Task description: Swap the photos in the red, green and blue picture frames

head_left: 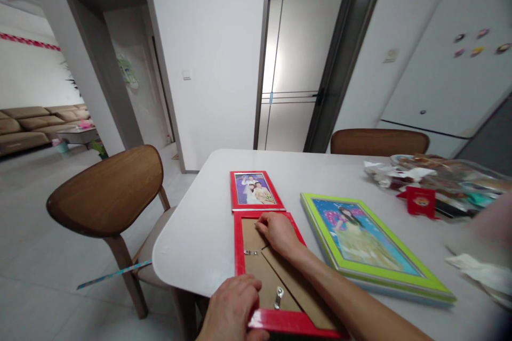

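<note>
A red picture frame point(239, 242) lies back side up at the near part of the table, its brown backing board point(252, 272) showing. Metal hardware point(278, 298) sits on the board, with a smaller metal piece point(250, 252) toward the left edge. My left hand point(234, 303) is closed around the frame's near left corner, thumb below. Toward the far end of the board, my right hand point(277, 232) has its fingers pinched together against it; whatever is between the fingertips is hidden. Another red frame with a couple's photo point(256, 189) touches the far edge.
A lime-green framed picture point(400, 282) lies right of my right forearm. Farther right are a red packet point(421, 202), crumpled tissue point(472, 266) and plastic-wrapped clutter point(448, 170). Wooden chairs stand at the left point(108, 192) and far side point(380, 141) of the white table point(192, 234).
</note>
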Demonstrator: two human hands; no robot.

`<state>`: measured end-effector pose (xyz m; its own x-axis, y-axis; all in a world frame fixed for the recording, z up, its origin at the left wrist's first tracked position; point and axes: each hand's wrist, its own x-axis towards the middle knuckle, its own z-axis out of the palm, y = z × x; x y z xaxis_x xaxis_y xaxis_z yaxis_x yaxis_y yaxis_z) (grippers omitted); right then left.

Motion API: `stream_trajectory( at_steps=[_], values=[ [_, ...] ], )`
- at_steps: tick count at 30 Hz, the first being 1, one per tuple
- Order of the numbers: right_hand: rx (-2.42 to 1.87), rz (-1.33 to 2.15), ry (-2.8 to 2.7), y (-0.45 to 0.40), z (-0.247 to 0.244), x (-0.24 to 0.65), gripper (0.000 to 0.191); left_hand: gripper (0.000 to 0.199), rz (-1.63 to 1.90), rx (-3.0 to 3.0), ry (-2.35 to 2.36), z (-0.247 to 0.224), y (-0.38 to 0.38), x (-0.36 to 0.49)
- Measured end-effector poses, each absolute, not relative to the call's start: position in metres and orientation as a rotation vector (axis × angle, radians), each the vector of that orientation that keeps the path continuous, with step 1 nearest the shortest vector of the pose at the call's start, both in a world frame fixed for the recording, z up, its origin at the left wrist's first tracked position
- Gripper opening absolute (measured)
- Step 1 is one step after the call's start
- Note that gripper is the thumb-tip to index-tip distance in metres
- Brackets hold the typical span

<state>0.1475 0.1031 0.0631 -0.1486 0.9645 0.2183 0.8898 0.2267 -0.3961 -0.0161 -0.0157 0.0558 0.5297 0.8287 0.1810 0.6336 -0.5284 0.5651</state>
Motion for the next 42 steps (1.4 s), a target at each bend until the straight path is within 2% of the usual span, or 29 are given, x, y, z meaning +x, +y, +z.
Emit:
stream_trajectory(
  at_steps=[9, 15, 18, 23, 29, 33, 42],
  values=[
    [-1.833, 0.23, -2.015, 0.121, 0.065, 0.146, 0.025, 0.041, 0.552, 2.253, 1.303, 0.061, -0.016, -0.008],
    [-1.469, 0.435, -2.319, 0.066, 0.087, 0.164, 0.013, 0.033, 0.635, 2.222, 1.315, 0.062, -0.021, -0.011],
    [-1.186, 0.578, -2.513, 0.025, 0.088, 0.175, 0.014, 0.033, 0.638, 2.217, 1.324, 0.062, -0.023, -0.012],
    [-1.094, 0.426, -2.58, -0.005, 0.084, 0.18, 0.022, 0.03, 0.583, 2.24, 1.331, 0.066, -0.023, -0.013],
    [-1.034, 0.386, -2.661, -0.01, 0.089, 0.18, 0.014, 0.033, 0.471, 2.272, 1.33, 0.074, -0.024, -0.012],
    [-1.037, 0.355, -2.691, -0.015, 0.085, 0.181, 0.016, 0.031, 0.485, 2.263, 1.333, 0.075, -0.024, -0.012],
    [-1.043, 0.462, -2.465, -0.021, 0.079, 0.186, 0.021, 0.036, 0.464, 2.373, 1.365, 0.07, -0.024, -0.003]
  ],
)
